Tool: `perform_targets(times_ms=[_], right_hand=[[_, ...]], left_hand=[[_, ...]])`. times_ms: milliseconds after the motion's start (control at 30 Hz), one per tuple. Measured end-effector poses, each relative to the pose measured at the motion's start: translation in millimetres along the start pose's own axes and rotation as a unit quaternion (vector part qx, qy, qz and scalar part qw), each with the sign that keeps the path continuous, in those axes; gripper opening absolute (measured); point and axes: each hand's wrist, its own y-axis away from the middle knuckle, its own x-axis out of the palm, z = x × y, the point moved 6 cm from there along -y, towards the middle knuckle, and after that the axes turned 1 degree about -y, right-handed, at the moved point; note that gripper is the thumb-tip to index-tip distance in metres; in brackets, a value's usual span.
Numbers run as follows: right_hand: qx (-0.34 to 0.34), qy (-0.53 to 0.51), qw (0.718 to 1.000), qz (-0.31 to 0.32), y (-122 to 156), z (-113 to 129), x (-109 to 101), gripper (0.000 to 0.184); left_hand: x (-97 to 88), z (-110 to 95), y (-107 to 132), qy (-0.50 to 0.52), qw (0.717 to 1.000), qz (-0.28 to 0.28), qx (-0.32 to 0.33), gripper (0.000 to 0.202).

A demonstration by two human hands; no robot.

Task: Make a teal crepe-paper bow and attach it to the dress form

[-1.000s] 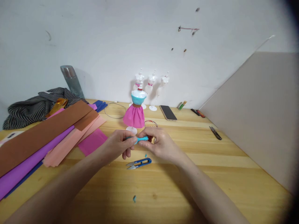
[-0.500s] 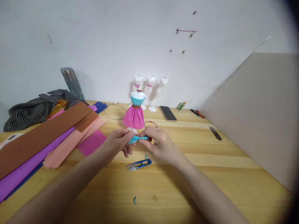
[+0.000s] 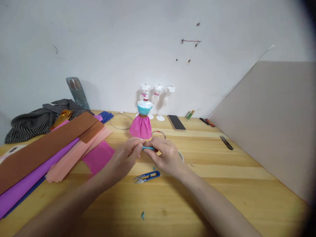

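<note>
Since half a second ago, both hands have closed in on the turquoise strip point(image 3: 148, 147), and less of it shows.
The left hand point(image 3: 127, 154) is folded tight, its grip pinched on the strip's left end with thumb against curled fingers; the right hand's point(image 3: 166, 154) grip is equally narrow, thumb below and fingers above the other end. Only a short, bunched length spans the gap between them, held above the counter point(image 3: 118, 210) just in front of the pink-skirted mini dress form point(image 3: 141, 126). Blue-handled thread snips point(image 3: 147, 177) lie nearer the person, below the hands, with a turquoise scrap point(image 3: 142, 215) nearer still.
</note>
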Motion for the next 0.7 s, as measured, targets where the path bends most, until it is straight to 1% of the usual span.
perform_targets(times_ms=[33,133,267,333,433,533,600,700], right_hand=[[0.0,0.004,1.0,-0.005,1,1,0,0.013],[0.011,0.024,0.999,-0.021,3,1,1,0.013],[0.009,0.056,0.998,-0.041,5,4,1,0.014],[0.01,0.042,0.999,-0.032,4,4,-1,0.013],[0.041,-0.015,0.999,0.006,-1,1,-4,0.011],[0.066,-0.048,0.996,0.04,-5,-2,-8,0.017],[0.068,-0.051,0.995,0.043,-5,-3,-9,0.018],[0.069,-0.056,0.996,0.027,-4,-4,-9,0.012]], left_hand=[[1.7,-2,1,-0.021,1.0,0.01,0.007,0.033],[5.3,-6,4,-0.062,0.998,0.023,-0.003,0.034],[4.0,-11,4,-0.097,0.995,0.003,0.009,0.031],[2.5,-10,3,-0.093,0.996,-0.001,0.017,0.029],[-0.1,-5,0,-0.064,0.998,0.008,0.004,0.03],[-2.9,-1,-2,-0.04,0.999,0.012,-0.012,0.031],[-3.5,-1,-2,-0.032,0.999,0.014,-0.012,0.033],[-2.0,-4,-1,-0.038,0.999,0.022,-0.004,0.034]])
